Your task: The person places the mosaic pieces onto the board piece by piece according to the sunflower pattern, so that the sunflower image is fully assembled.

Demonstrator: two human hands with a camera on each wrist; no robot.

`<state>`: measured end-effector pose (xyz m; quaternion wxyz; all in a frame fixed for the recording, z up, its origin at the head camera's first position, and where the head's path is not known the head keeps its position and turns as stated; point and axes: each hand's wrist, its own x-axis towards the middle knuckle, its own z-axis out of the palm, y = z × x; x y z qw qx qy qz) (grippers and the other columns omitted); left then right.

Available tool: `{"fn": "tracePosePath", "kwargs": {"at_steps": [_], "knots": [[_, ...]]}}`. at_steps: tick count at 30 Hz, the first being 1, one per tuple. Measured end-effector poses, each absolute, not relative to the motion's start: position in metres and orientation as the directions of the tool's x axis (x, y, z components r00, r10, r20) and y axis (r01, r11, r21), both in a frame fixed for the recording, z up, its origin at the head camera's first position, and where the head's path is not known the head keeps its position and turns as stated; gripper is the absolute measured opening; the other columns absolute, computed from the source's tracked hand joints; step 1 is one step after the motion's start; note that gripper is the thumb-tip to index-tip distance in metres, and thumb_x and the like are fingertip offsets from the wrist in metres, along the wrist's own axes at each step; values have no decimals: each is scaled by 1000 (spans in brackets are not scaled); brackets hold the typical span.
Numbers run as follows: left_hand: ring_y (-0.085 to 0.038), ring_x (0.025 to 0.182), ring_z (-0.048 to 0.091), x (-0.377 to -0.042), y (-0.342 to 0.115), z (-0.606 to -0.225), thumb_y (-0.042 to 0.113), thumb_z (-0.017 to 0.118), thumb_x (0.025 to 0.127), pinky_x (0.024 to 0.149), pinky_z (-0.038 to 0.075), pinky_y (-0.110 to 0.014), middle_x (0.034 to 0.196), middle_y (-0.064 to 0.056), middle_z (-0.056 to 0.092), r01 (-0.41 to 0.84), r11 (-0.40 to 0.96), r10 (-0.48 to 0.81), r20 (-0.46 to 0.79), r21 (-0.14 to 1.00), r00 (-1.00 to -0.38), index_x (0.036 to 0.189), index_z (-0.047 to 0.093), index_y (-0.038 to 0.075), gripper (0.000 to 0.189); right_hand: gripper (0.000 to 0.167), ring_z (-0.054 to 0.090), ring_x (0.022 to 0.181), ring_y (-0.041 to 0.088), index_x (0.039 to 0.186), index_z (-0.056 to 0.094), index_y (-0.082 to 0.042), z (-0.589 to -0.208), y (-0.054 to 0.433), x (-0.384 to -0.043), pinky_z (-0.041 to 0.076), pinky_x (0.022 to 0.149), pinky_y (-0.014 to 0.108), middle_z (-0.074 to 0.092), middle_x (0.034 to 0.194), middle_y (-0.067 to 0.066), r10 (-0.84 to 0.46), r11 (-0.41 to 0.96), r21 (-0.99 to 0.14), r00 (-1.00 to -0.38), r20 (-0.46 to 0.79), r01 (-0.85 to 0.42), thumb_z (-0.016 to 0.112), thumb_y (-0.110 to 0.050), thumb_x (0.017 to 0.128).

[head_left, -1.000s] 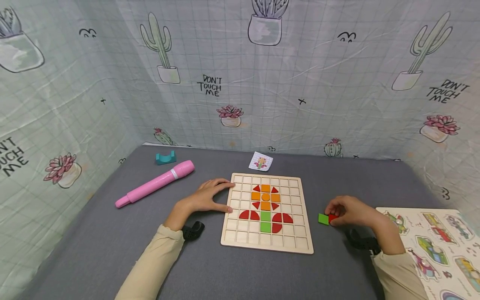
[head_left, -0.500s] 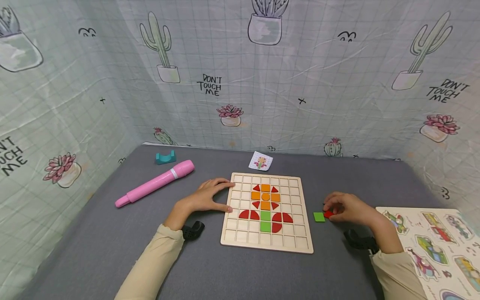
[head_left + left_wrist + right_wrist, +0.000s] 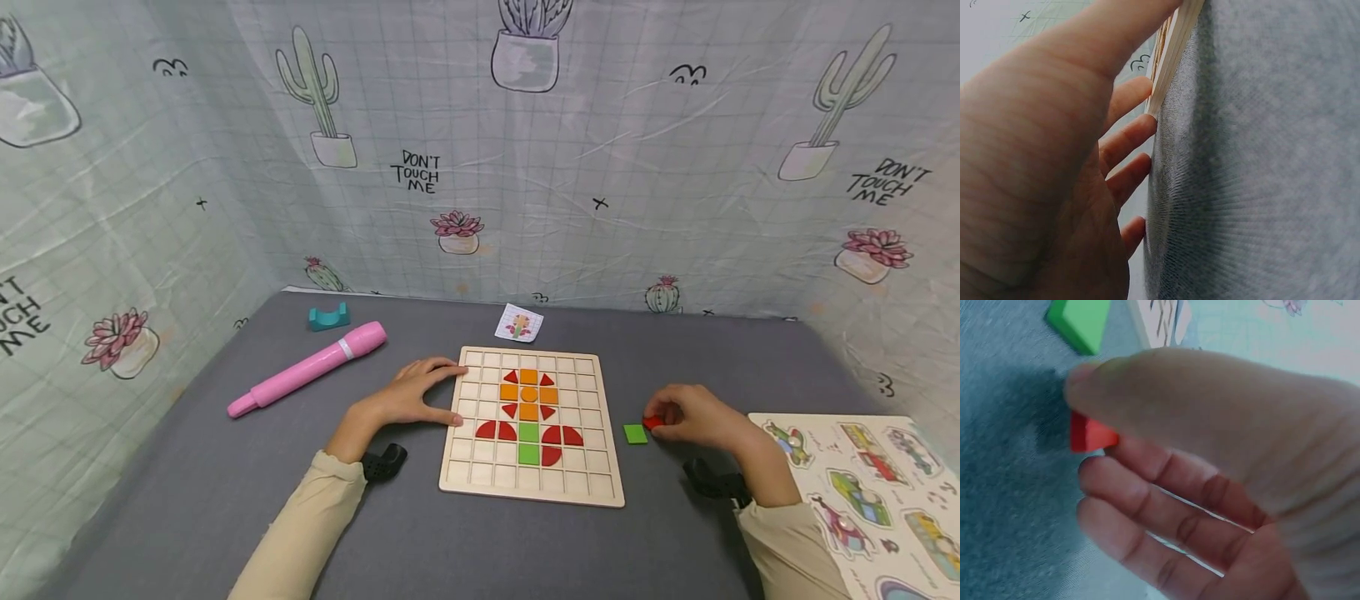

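The wooden grid board [image 3: 600, 492] lies flat on the grey table. On it are orange squares around an orange circle [image 3: 528, 394], red triangles, two green squares [image 3: 528, 443] in a column and several red quarter-round pieces [image 3: 487, 429]. My left hand [image 3: 408, 395] rests at the board's left edge, thumb and index finger spread and touching it. Right of the board, my right hand [image 3: 697, 417] pinches a small red piece [image 3: 1092, 434] between thumb and fingers; most of its outline is hidden. A loose green square [image 3: 635, 434] lies just left of that hand.
A small pattern card [image 3: 519, 323] lies behind the board. To the left are a pink pen-shaped stick [image 3: 307, 371] and a teal curved block [image 3: 328, 317]. A picture board [image 3: 862, 483] stretches under the right forearm's side. Patterned cloth [image 3: 600, 167] encloses the back and sides.
The right hand has drawn the red piece away from the green square, which has shifted slightly left. The left hand stays at the board's edge.
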<state>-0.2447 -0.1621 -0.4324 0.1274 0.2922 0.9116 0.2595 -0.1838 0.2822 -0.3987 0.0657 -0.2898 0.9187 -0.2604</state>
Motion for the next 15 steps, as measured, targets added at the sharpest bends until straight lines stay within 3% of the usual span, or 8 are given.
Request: {"fn": "tracePosePath", "kwargs": {"at_steps": [15], "knots": [[-36, 140, 29, -244, -162, -433, 48, 76, 81, 112, 16, -62, 149, -11, 37, 462, 699, 595, -86, 545, -799, 148, 43, 19, 80, 15, 48, 67, 3, 96, 70, -3, -379, 237, -172, 46, 58, 24, 59, 83, -1, -564, 676, -538, -823, 62, -504, 77, -9, 83]]}}
